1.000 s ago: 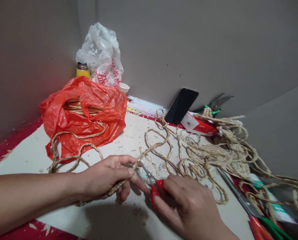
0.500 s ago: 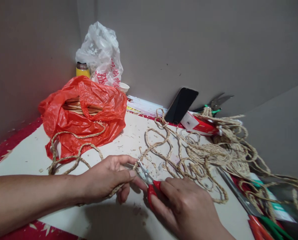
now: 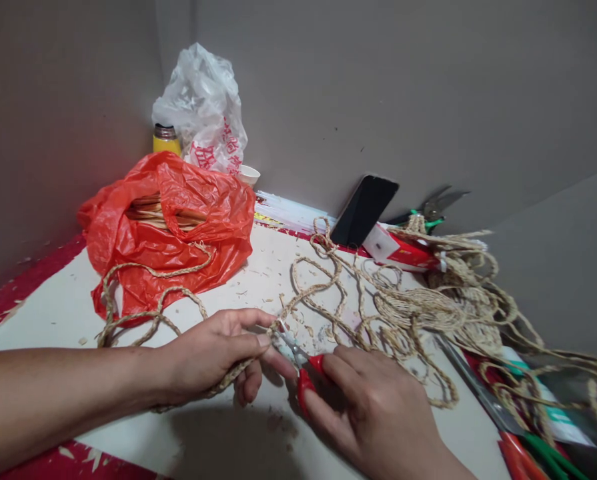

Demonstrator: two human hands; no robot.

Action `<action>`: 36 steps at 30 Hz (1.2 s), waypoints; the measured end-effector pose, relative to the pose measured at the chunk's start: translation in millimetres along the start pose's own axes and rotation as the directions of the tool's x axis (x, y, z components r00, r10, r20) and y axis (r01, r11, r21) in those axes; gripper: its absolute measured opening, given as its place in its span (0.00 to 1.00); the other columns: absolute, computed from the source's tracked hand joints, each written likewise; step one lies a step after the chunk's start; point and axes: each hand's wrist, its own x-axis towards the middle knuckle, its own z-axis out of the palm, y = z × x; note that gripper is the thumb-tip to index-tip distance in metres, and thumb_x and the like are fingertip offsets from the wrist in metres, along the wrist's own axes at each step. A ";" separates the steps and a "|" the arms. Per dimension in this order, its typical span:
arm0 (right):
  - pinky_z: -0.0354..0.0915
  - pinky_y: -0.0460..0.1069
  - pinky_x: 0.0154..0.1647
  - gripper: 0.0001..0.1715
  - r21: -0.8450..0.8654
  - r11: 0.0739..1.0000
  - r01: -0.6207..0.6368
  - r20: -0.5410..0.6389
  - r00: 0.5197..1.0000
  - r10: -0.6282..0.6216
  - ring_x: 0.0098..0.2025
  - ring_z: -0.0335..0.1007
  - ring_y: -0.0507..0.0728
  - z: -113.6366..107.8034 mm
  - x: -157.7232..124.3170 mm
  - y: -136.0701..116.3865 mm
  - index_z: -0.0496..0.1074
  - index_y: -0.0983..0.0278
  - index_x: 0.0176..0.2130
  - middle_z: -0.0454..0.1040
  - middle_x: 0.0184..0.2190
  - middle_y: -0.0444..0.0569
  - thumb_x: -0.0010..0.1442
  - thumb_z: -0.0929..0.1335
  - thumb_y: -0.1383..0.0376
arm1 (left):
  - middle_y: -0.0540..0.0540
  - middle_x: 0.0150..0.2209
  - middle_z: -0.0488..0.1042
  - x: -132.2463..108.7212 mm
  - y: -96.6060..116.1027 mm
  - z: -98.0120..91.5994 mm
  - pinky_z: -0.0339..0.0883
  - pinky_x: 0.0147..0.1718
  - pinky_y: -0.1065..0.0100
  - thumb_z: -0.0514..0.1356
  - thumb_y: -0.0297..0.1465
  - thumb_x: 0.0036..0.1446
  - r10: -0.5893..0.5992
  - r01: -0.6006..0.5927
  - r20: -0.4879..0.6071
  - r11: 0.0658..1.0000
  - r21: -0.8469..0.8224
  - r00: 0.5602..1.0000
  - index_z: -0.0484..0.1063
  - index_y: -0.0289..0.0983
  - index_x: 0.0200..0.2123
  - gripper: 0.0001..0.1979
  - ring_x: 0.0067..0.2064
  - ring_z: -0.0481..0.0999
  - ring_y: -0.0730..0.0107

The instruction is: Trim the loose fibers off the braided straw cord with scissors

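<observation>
A braided straw cord (image 3: 234, 375) runs through my left hand (image 3: 223, 353), pinched between thumb and fingers. From there it continues toward the loops of the same kind of cord (image 3: 323, 288) on the white board. My right hand (image 3: 373, 407) grips small red-handled scissors (image 3: 309, 373) with fingers in the loops. The scissor blades lie against the cord just past my left fingertips, and the handles stand a little apart. More cord (image 3: 153, 320) curls on the board behind my left wrist. Part of the cord is hidden under my left palm.
A red plastic bag (image 3: 218, 233) with flat straw-coloured pieces lies at the left. Behind it are a yellow bottle (image 3: 166, 141) and a white bag (image 3: 203, 100). A phone (image 3: 364, 212) leans near coiled cord (image 3: 423, 307). Larger shears (image 3: 478, 387) lie at right on the white board (image 3: 268, 267).
The red scissor handles have spread slightly apart in my right hand. My left hand keeps its hold on the cord, its thumb shifted a little.
</observation>
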 end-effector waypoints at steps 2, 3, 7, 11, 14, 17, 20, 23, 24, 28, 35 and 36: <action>0.48 0.48 0.27 0.14 -0.030 1.000 -0.007 0.002 1.000 0.007 0.21 0.56 0.52 0.1 0.6 -1.1 0.66 0.62 0.21 0.64 0.18 0.43 0.55 0.67 0.59 | 0.39 0.36 0.78 -0.2 -0.2 0.2 0.55 0.19 0.76 0.58 0.33 0.58 -0.001 0.001 0.005 1.000 0.015 1.000 0.60 0.35 0.46 0.14 0.19 0.68 0.80; 0.48 0.48 0.27 0.14 -0.040 0.999 -0.007 0.001 1.000 0.007 0.21 0.56 0.52 0.3 0.8 -1.4 0.67 0.62 0.21 0.64 0.18 0.43 0.55 0.67 0.59 | 0.39 0.36 0.78 -0.4 -0.1 0.5 0.55 0.19 0.76 0.58 0.34 0.58 0.000 0.000 0.009 1.000 0.023 1.000 0.60 0.35 0.46 0.15 0.19 0.68 0.80; 0.48 0.48 0.27 0.15 -0.068 0.998 0.000 -0.003 1.000 -0.001 0.21 0.56 0.53 1.1 0.9 -1.8 0.67 0.62 0.21 0.64 0.17 0.44 0.56 0.67 0.59 | 0.39 0.37 0.78 -1.3 1.2 2.0 0.55 0.20 0.75 0.58 0.35 0.58 0.000 -0.001 0.017 0.999 0.052 1.000 0.61 0.34 0.46 0.16 0.19 0.68 0.80; 0.47 0.48 0.26 0.16 -0.074 0.997 0.015 0.002 1.000 -0.015 0.20 0.56 0.52 0.7 0.2 -2.6 0.67 0.62 0.21 0.63 0.17 0.43 0.57 0.66 0.58 | 0.38 0.37 0.78 -2.4 2.2 3.1 0.54 0.20 0.75 0.58 0.36 0.58 0.002 -0.002 0.013 0.998 0.069 1.000 0.61 0.34 0.44 0.15 0.19 0.68 0.81; 0.46 0.48 0.26 0.17 -0.062 0.998 0.028 -0.002 1.000 -0.028 0.20 0.55 0.52 0.7 -0.7 -3.3 0.67 0.62 0.21 0.62 0.16 0.43 0.58 0.66 0.58 | 0.37 0.37 0.78 -2.8 1.7 3.0 0.53 0.19 0.76 0.59 0.36 0.57 0.000 0.000 0.006 0.998 0.062 1.000 0.60 0.34 0.45 0.16 0.19 0.68 0.80; 0.47 0.49 0.27 0.18 -0.044 0.998 0.038 0.006 0.999 -0.038 0.20 0.55 0.52 2.1 -2.2 -3.5 0.66 0.62 0.21 0.63 0.16 0.43 0.60 0.65 0.59 | 0.38 0.37 0.78 -2.1 0.3 1.8 0.52 0.18 0.76 0.59 0.36 0.57 -0.005 0.005 0.002 0.999 0.042 1.000 0.59 0.35 0.44 0.17 0.19 0.68 0.80; 0.47 0.49 0.27 0.19 -0.044 0.998 0.050 -0.006 0.999 -0.050 0.20 0.55 0.52 4.2 -3.4 -1.8 0.66 0.62 0.20 0.63 0.16 0.43 0.62 0.64 0.62 | 0.38 0.36 0.78 -0.7 -0.9 -0.1 0.53 0.18 0.76 0.59 0.35 0.57 -0.005 0.005 0.008 1.000 0.031 1.000 0.60 0.35 0.44 0.15 0.18 0.68 0.80; 0.47 0.49 0.27 0.19 -0.022 0.998 0.061 -0.031 0.998 -0.062 0.19 0.55 0.52 4.9 -3.5 1.9 0.66 0.62 0.20 0.63 0.16 0.43 0.62 0.63 0.63 | 0.38 0.37 0.78 -0.3 -0.9 -1.3 0.54 0.19 0.76 0.57 0.34 0.59 0.008 -0.008 0.024 0.999 0.039 1.000 0.61 0.35 0.45 0.14 0.19 0.68 0.80; 0.47 0.48 0.26 0.19 -0.005 0.998 0.063 -0.039 0.997 -0.063 0.19 0.55 0.51 4.6 -3.3 3.3 0.66 0.62 0.21 0.63 0.16 0.42 0.62 0.63 0.64 | 0.38 0.37 0.78 -0.4 -0.6 -1.3 0.55 0.20 0.76 0.57 0.34 0.59 0.011 -0.012 0.028 0.999 0.041 1.000 0.62 0.34 0.46 0.14 0.19 0.68 0.80; 0.49 0.47 0.26 0.17 0.042 0.997 0.057 -0.065 0.996 -0.055 0.19 0.55 0.50 1.2 -0.4 5.9 0.65 0.63 0.21 0.63 0.16 0.42 0.60 0.65 0.64 | 0.38 0.37 0.78 -1.0 1.0 -0.1 0.55 0.20 0.76 0.57 0.33 0.59 0.007 -0.008 0.031 1.000 0.018 1.000 0.64 0.34 0.45 0.13 0.19 0.69 0.79; 0.50 0.48 0.27 0.16 -0.042 0.999 0.020 -0.013 1.000 -0.020 0.21 0.58 0.52 0.1 1.1 0.5 0.67 0.62 0.21 0.65 0.18 0.44 0.57 0.66 0.59 | 0.39 0.36 0.78 -0.5 0.5 -0.3 0.55 0.19 0.75 0.58 0.34 0.57 0.000 0.000 0.028 1.000 -0.003 1.000 0.61 0.35 0.46 0.15 0.19 0.69 0.78; 0.50 0.48 0.27 0.17 -0.046 0.999 0.024 -0.012 1.000 -0.025 0.21 0.58 0.52 0.9 0.2 0.5 0.67 0.62 0.21 0.65 0.18 0.44 0.58 0.65 0.59 | 0.38 0.36 0.78 -0.5 0.2 -0.8 0.56 0.19 0.75 0.58 0.35 0.57 0.003 -0.003 0.033 1.000 0.001 0.999 0.60 0.35 0.46 0.16 0.19 0.69 0.78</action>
